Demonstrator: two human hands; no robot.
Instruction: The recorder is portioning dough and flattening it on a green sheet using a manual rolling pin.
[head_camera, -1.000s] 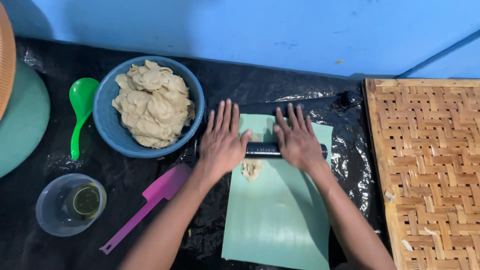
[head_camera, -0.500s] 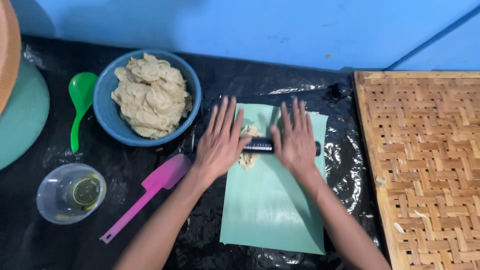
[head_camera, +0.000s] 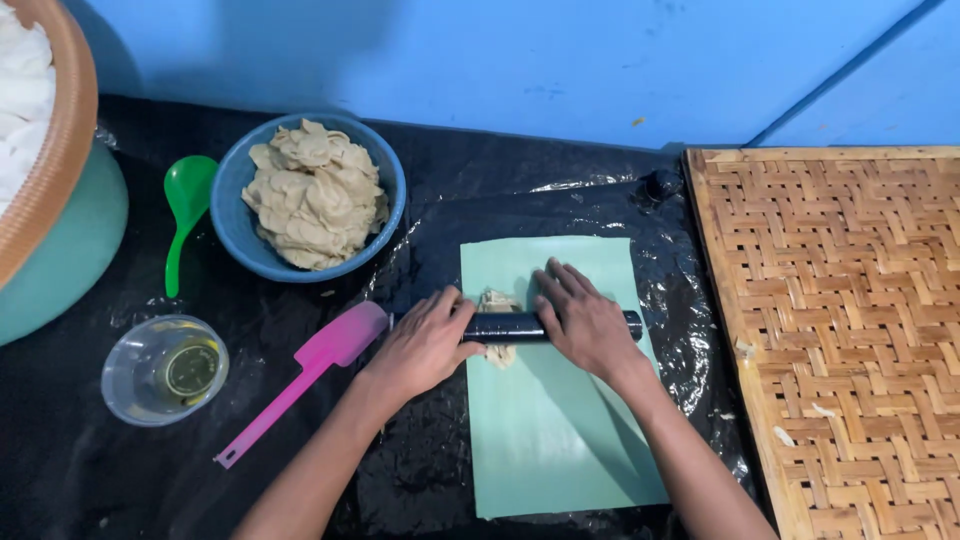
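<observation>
Your left hand (head_camera: 425, 345) and right hand (head_camera: 590, 325), palms flat and fingers spread, press the black roller (head_camera: 520, 326) crosswise over the dough lump (head_camera: 497, 302), the green sheet (head_camera: 560, 420) shielding the tabletop (head_camera: 120, 470) beneath

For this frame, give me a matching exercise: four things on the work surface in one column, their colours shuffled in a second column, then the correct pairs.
Things:
1. spatula
2. spoon
3. roller
4. bowl of dough

Colours:
A. blue
B. black
C. pink
D. green

Pairs: 1-C, 2-D, 3-B, 4-A. The left hand and right hand both rest on the roller.
</observation>
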